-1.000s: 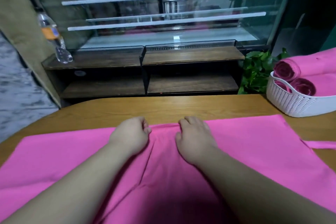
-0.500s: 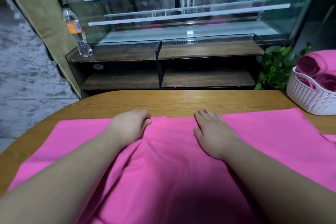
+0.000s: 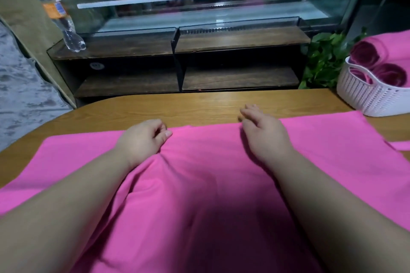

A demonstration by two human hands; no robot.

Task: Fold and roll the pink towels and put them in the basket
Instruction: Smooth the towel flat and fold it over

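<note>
Both hands are working the pink cloth towel: left hand pinching its far edge, right hand lying flat; uneven pulling may be skewing the fold.

Two hands, one spread towel — one basket.

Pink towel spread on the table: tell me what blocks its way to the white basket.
Nothing visible does. The flat pink towel reaches close to the white lattice plastic basket on the wooden table; rolled pink towels already lie in it.
</note>
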